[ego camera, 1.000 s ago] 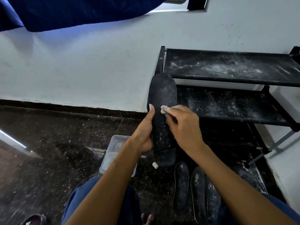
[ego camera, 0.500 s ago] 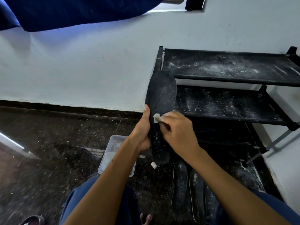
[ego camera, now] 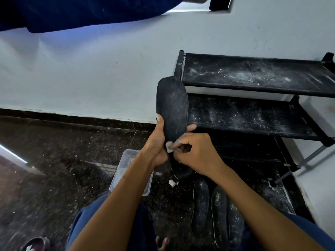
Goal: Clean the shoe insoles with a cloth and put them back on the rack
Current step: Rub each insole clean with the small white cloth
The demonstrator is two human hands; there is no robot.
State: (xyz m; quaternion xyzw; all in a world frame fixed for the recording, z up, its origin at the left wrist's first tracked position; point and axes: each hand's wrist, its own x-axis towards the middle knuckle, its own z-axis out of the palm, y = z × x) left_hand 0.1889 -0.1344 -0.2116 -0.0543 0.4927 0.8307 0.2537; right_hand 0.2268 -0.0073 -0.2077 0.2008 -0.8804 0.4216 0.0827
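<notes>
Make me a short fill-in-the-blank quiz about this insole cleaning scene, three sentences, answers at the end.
1. The left hand grips the raised insole, while the ____ hand rubs a small white cloth on it.
2. Both shelves of the rack look ____.
3. The clear plastic container sits on the ____.

Answers: right; dusty; floor

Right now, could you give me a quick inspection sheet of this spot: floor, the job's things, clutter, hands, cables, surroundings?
Surface: dark speckled floor, dusted white.
Job's things: insole held upright; white cloth; more insoles on the floor; black rack, shelves dusty.
Clutter: clear plastic tray; small white bit on the floor.
Hands: left hand grips the insole; right hand pinches the cloth against it.
Cables: nothing seen.
Surroundings: white wall; blue fabric above.
</notes>
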